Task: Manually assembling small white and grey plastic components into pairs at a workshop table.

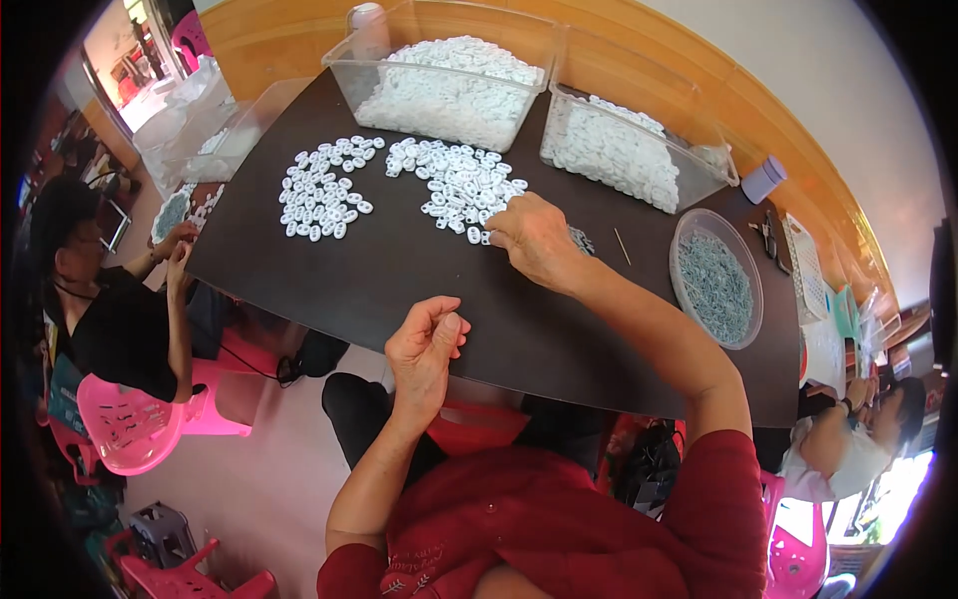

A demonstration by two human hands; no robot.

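Note:
My right hand [536, 240] reaches across the dark table, fingers bent down and together at the right edge of a heap of small white two-holed plastic pieces [464, 185]. Its fingertips touch the pieces; what they pinch is hidden. Near the front edge, my left hand [427, 344] hovers with fingers curled and thumb pressed against them; anything inside is too small to make out. Further left lies a looser group of the same white pieces [317, 195]. Beside my right wrist sits a little pile of grey screw-like bits [581, 241], partly covered by the wrist.
Two clear bins [514, 130] [639, 185] of white pieces stand at the back. At right are a round tub [756, 314] of grey metal bits, a thin stick [623, 246], a purple bottle [763, 181] and pliers [769, 238]. Co-workers sit left and right; a pink chair [130, 424] stands left.

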